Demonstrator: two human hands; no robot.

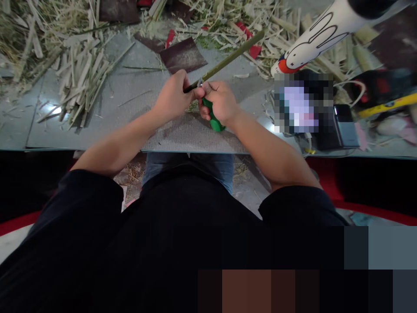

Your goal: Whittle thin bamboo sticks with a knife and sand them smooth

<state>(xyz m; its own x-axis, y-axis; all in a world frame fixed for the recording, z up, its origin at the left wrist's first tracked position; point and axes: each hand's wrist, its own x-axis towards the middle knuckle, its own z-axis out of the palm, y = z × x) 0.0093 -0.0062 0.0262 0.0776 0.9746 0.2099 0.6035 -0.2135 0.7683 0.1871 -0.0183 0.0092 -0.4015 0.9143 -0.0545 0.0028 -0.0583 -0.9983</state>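
A long olive-green bamboo strip [236,54] slants up and to the right across the middle of the worktable. Its lower, darker end is in my left hand [174,94], which is closed round it. My right hand [221,101] grips a green-handled tool [216,121]. A small bit of metal at the tool's top touches or nearly touches the strip; the blade's shape is too small to make out. My two thumbs meet close together beside the strip. A dark brown square sheet [183,55] lies just beyond my hands.
Split bamboo pieces [80,80] are heaped at the left, with shavings [224,21] along the back. A white rabbit-patterned cylinder [309,39] leans in at the upper right. Near the right edge are a blurred-out phone [298,106], a small dark device [345,126] and cables.
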